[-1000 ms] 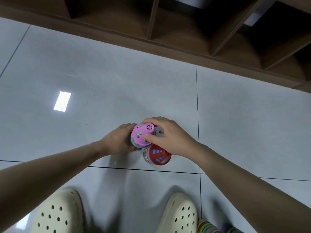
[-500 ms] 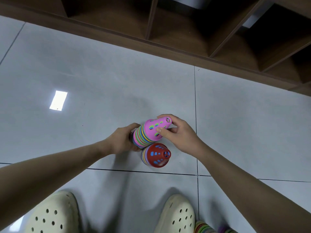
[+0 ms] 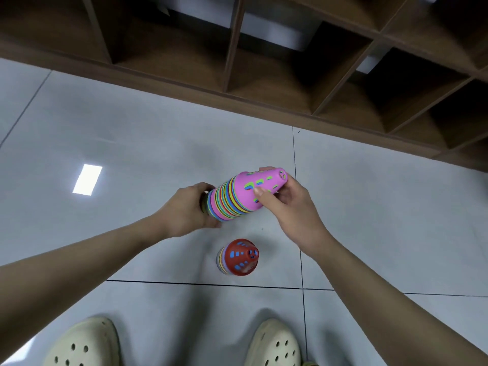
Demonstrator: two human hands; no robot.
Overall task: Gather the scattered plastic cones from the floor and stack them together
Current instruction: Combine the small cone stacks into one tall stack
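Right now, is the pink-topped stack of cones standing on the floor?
No, both hands hold the pink-topped stack tilted above the floor.

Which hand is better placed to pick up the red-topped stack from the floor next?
Probably the right hand. It only pinches the narrow tip of the pink stack, while the left hand holds its wide base. The red stack stands on the floor below them.

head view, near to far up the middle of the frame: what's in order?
cream clogs → red-topped cone stack standing on the tiled floor → pink-topped cone stack, tilted, held between left hand and right hand → wooden cubby shelf
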